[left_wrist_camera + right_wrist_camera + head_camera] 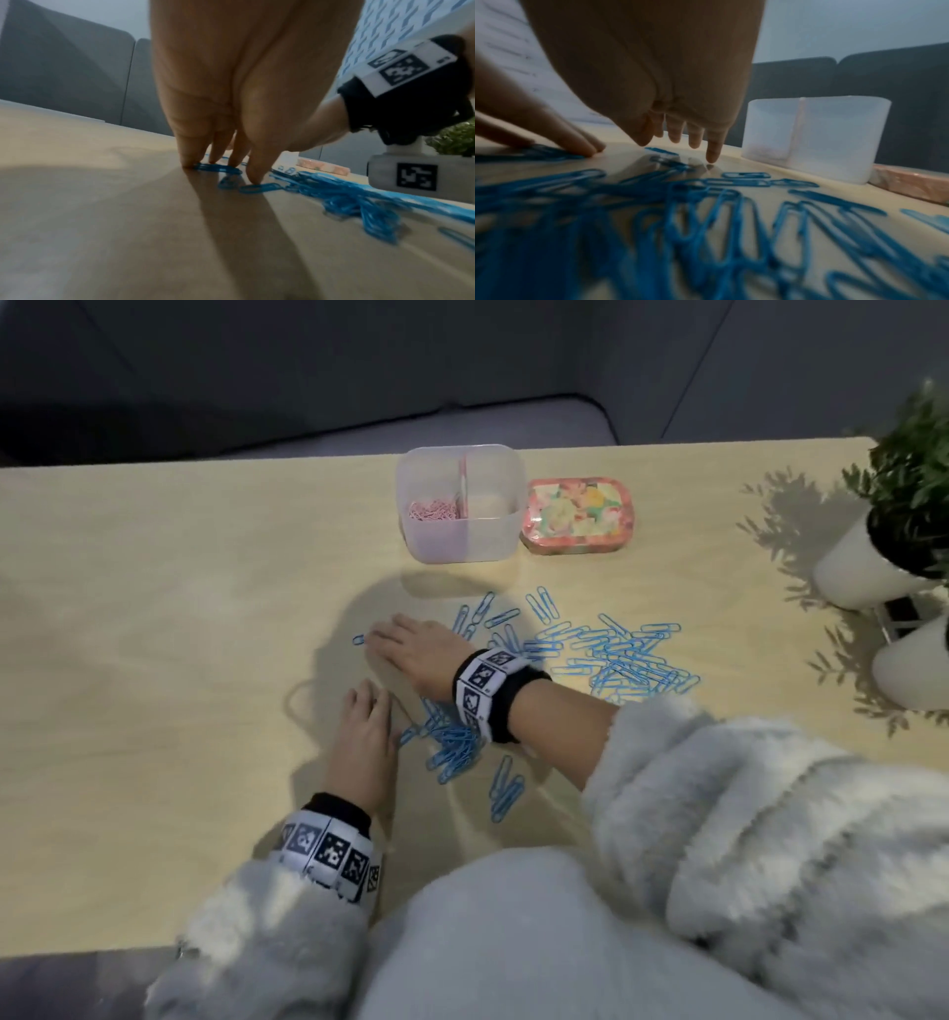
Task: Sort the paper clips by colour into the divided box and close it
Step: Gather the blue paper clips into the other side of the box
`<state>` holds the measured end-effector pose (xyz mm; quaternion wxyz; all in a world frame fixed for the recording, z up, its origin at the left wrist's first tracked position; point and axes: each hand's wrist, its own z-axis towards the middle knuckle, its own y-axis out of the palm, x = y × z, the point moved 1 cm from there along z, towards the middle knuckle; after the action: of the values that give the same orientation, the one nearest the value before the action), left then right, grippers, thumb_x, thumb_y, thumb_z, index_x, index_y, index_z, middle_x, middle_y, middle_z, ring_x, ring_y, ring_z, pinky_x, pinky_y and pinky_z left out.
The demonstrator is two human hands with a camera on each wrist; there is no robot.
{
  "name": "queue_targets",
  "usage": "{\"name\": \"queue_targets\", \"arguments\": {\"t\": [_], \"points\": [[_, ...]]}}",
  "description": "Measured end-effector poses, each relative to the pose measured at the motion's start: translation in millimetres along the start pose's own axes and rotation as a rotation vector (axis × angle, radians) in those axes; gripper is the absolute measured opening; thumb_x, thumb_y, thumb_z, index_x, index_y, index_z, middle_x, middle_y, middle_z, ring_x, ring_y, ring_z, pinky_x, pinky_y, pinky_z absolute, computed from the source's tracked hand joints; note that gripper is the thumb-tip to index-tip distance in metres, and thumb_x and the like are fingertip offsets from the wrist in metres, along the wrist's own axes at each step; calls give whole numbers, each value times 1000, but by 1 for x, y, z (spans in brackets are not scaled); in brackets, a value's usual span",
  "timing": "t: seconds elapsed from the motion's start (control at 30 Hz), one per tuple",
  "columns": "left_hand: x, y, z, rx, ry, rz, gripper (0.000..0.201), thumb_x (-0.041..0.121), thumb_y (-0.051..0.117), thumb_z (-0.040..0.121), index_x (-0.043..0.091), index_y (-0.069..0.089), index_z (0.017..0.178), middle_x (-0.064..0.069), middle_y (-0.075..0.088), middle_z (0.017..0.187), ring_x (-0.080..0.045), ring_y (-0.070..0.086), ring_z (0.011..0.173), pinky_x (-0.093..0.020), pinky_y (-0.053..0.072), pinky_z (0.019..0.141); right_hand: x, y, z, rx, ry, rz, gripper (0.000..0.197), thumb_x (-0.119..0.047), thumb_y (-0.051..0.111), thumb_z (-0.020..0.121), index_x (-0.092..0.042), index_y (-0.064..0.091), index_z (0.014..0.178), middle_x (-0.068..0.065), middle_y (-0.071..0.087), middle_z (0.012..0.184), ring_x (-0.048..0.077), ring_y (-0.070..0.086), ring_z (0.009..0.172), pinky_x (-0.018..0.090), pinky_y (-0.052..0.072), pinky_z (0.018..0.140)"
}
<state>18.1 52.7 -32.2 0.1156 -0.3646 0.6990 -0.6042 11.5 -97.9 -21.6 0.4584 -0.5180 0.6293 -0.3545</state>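
Note:
Blue paper clips (pixel 624 654) lie scattered over the wooden table, with a denser heap (pixel 454 742) between my wrists. The translucent divided box (pixel 462 503) stands open at the back, pink clips (pixel 434 509) in its left compartment; its right compartment looks empty. The box's flowered lid (pixel 575 516) lies beside it on the right. My left hand (pixel 367 711) lies flat, straight fingertips (pixel 253 178) pressing on blue clips (pixel 218 168). My right hand (pixel 395 639) reaches left across the table, fingers extended downward, index tip (pixel 712 158) at the table near a lone blue clip (pixel 358 639).
Two white pots with a green plant (pixel 909 469) stand at the table's right edge. A grey sofa (pixel 205 377) lies beyond the far edge. Bare tabletop (pixel 154 608) stretches to the left.

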Motion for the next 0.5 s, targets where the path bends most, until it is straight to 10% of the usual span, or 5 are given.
{"name": "queue_targets", "arguments": {"t": [0.3,0.5], "points": [[-9,4,-10,107,-2,-177,34,6,62,82,5,60,116,-21,54,111,-39,50,102,-39,36,93,31,33,-70,186,-34,263,52,5,46,81,-2,45,133,16,39,145,31,38,134,43,30,111],[22,-7,16,51,16,-309,32,13,56,88,7,56,120,-15,54,111,-30,51,104,-39,42,96,106,5,-69,376,574,256,35,-8,42,88,-2,48,122,19,47,126,38,44,117,43,41,93]]}}
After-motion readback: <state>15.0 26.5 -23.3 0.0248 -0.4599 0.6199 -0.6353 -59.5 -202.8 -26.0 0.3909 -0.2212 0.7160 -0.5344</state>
